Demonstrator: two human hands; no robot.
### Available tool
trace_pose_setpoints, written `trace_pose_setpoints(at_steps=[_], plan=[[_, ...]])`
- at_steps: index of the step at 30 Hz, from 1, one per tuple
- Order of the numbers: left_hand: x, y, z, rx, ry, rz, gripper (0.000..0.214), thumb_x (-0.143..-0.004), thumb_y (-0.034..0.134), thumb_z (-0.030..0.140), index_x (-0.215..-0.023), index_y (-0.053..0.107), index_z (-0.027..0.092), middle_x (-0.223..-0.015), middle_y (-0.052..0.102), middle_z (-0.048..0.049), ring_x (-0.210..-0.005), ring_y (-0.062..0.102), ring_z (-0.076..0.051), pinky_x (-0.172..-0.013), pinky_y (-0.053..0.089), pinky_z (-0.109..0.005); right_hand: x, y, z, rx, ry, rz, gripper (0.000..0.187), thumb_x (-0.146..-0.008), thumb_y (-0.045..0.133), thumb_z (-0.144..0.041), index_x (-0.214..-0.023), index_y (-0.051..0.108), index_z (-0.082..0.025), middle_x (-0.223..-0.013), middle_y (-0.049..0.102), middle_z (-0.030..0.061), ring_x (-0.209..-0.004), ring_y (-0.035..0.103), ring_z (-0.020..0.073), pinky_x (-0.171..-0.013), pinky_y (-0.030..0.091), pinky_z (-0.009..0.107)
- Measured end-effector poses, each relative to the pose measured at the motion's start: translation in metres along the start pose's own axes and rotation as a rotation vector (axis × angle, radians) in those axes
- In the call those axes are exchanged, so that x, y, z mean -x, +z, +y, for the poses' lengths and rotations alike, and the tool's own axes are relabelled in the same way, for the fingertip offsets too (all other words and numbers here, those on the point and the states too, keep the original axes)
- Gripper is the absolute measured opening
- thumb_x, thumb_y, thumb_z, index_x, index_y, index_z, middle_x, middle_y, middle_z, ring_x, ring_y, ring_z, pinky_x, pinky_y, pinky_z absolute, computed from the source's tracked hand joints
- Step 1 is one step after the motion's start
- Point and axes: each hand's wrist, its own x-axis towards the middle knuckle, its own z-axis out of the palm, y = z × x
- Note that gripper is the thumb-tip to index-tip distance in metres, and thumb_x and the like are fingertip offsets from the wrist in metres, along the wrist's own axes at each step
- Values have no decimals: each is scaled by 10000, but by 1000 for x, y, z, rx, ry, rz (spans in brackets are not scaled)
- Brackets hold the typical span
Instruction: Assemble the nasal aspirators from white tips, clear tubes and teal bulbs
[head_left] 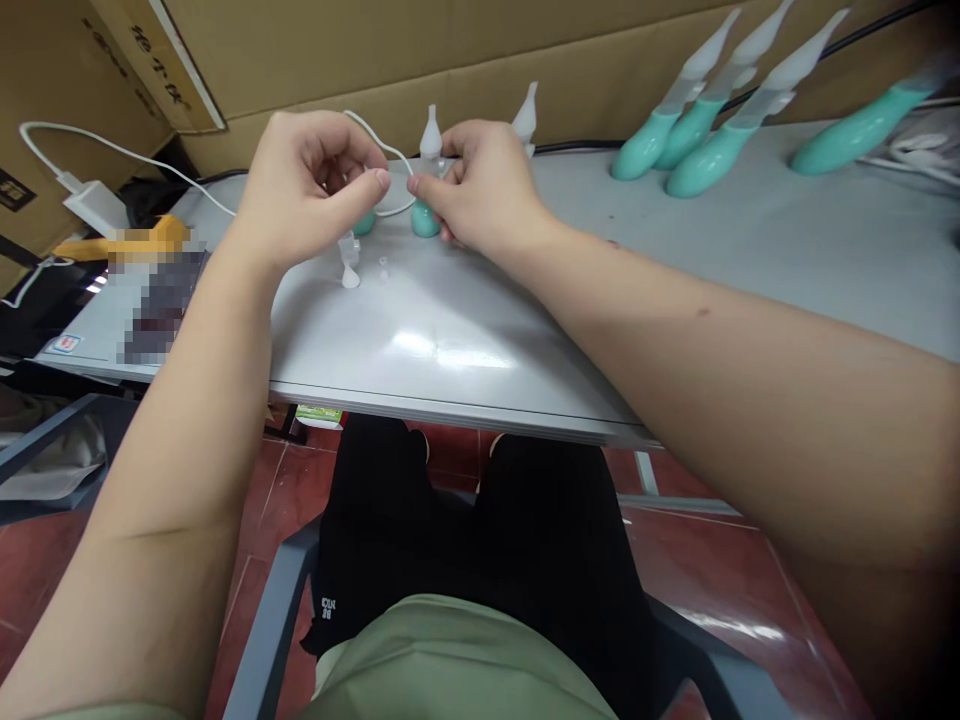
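The right hand (491,190) gripped an upright, white-tipped teal device (426,222) at its fingertips; the left hand (315,190) curled beside it, any hold unclear, above a translucent nozzle (350,275) on the desk (352,345).

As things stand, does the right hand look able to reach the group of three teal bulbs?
Probably yes: nothing visible blocks the way across the tabletop from the right hand to the three teal bulbs. It would likely have to release the white-tipped bulb it seems to hold first.
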Motion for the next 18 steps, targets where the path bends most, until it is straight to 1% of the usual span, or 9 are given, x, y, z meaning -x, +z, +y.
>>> trace_pose_setpoints(at_steps=[2,4,6,8,10,12,13,14,18], plan=[[-12,7,6,-54,-55,-46,437,-916,1015,733,-1016,858,339,-863,721,-45,-739,539,-251,-748,440,-491,0,-2,0,-8,-3,-2,408,-1220,908,-112,-1012,613,-303,-637,662,-118,-683,655,173,-717,493,329],[-28,9,16,-131,-127,-187,424,-820,1095,517,-1125,860,339,-1006,753,-69,-858,635,-318,-873,523,-521,2,-6,-1,-35,-17,10,431,-1206,914,-96,-1017,594,-313,-628,634,-128,-686,648,171,-728,511,322],[-45,9,27,-259,-158,-282,429,-737,1073,242,-1025,773,349,-1072,748,-62,-964,682,-344,-960,554,-517,5,-11,-3,-71,-43,28,460,-1204,905,-86,-1020,562,-331,-638,616,-132,-682,649,172,-720,519,323],[-60,9,38,-406,-160,-352,488,-662,964,72,-911,644,344,-1086,767,-51,-992,702,-332,-908,551,-487,5,-13,-3,-97,-67,46,485,-1211,892,-99,-1022,521,-349,-666,613,-131,-670,647,173,-691,517,324],[-70,13,45,-454,-152,-399,486,-681,952,86,-876,593,351,-1042,782,-50,-958,716,-327,-845,538,-482,2,-12,2,-139,-118,73,476,-1219,870,-109,-1040,502,-352,-715,645,-123,-650,645,173,-655,505,327],[-73,18,47,-375,-131,-445,413,-802,1014,265,-854,619,376,-980,771,-59,-920,693,-333,-844,537,-515,-7,-6,11,-188,-201,115,426,-1249,811,-94,-1065,517,-341,-755,685,-108,-614,638,178,-618,474,334],[-71,21,45,-301,-119,-456,380,-856,1015,376,-835,635,390,-946,752,-63,-895,655,-330,-856,530,-534,-12,-3,17,-192,-205,222,467,-1267,740,-59,-1010,473,-344,-667,599,-114,-524,552,183,-570,384,353],[-68,24,42,-217,-111,-453,354,-900,993,461,-822,653,399,-927,733,-65,-876,605,-321,-872,517,-545,-17,0,22,-189,-237,236,495,-1302,677,-42,-981,451,-343,-629,545,-113,-498,528,187,-565,349,360],[-50,36,23,54,-92,-327,210,-972,889,439,-852,744,346,-874,675,-36,-816,490,-258,-849,440,-490,-33,7,38,-210,-350,245,542,-1335,683,-29,-942,440,-312,-719,506,-95,-593,524,165,-625,373,312]])
